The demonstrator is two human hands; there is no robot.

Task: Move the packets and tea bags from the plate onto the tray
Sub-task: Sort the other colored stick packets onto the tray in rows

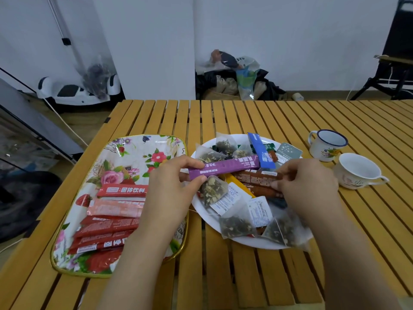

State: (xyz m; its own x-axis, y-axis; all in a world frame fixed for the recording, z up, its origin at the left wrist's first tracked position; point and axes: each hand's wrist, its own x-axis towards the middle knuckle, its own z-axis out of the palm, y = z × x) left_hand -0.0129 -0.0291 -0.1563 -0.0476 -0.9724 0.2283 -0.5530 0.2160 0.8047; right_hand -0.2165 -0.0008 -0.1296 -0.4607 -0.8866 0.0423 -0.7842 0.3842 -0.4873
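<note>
A white plate [248, 241] in the middle of the slatted table holds stick packets, flat sachets and several pyramid tea bags [235, 224]. My left hand [172, 186] pinches the left end of a purple stick packet [225, 168] above the plate's left side. My right hand [306, 182] pinches the right end of a brown stick packet [254, 179] lying over the plate. A blue packet [260, 151] lies at the plate's far side. To the left, the floral tray [125, 153] carries several red and pink stick packets [111, 220] in a row.
Two enamel cups stand right of the plate: a blue-rimmed mug [327, 145] and a wider white cup [357, 171]. The table's left edge [67, 182] runs close beside the tray. Bags and a chair sit on the floor beyond the table.
</note>
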